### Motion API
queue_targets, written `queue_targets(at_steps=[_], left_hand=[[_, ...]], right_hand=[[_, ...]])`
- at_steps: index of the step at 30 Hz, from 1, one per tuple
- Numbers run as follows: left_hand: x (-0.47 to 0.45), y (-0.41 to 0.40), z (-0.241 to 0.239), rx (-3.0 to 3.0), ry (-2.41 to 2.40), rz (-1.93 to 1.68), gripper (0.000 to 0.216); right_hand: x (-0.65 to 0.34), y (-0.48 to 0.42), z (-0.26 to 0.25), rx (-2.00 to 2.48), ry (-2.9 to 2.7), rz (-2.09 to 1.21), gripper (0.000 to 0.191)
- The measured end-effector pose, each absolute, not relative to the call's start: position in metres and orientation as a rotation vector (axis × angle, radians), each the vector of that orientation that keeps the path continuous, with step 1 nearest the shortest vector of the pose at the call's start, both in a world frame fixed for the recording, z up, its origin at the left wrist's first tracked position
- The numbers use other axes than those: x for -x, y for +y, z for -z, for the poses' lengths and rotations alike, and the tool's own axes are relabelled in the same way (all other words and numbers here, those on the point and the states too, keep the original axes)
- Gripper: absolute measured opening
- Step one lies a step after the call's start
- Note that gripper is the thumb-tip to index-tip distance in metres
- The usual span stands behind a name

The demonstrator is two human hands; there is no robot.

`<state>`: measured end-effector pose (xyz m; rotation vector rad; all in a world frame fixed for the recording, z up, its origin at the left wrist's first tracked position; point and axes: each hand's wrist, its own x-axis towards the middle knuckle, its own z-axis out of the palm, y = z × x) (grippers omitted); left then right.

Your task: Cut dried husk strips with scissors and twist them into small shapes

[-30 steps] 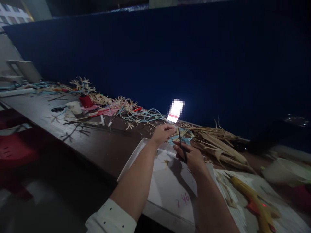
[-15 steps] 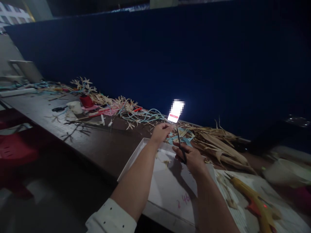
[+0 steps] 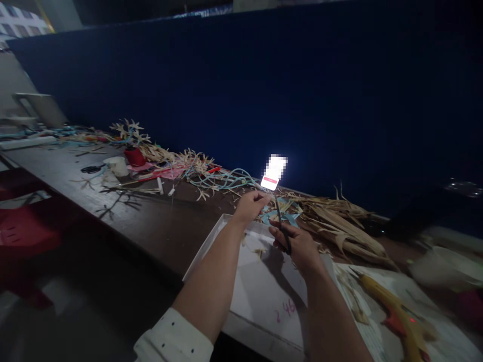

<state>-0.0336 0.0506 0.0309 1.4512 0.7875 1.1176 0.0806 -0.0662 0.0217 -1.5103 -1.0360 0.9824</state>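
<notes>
My right hand [image 3: 300, 246] grips a pair of dark scissors [image 3: 285, 237], with the blades pointing up and away toward my left fingertips. My left hand [image 3: 251, 205] is closed in a pinch just in front of a lit phone [image 3: 273, 173]; what lies between its fingers is too small to make out. Both hands are above the far edge of a shallow white box lid [image 3: 256, 286] with pink handwriting and a few pale scraps in it. Blue and straw-coloured scraps [image 3: 289, 213] lie behind the scissors.
Dried husk leaves [image 3: 347, 226] are piled to the right. A yellow glue gun [image 3: 396, 311] with a red light rests on paper. Further left are pale husk flowers [image 3: 198, 161], light-blue cords [image 3: 237, 178], a red spool of thread [image 3: 135, 157] and black scissors [image 3: 91, 169]. A blue wall stands behind.
Almost nothing differs. My right hand and the scissors have shifted very slightly to the right, while my left hand keeps its pinch in the same place.
</notes>
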Motion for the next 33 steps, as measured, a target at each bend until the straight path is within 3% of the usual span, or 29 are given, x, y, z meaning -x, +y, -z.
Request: queue_targets(at_steps=[33], left_hand=[[0.0345, 0.0522, -0.0288, -1.444, 0.786, -1.077, 0.028]], right_hand=[[-0.0792, -0.0671, -0.0242, 1.538, -1.039, -0.935, 0.044]])
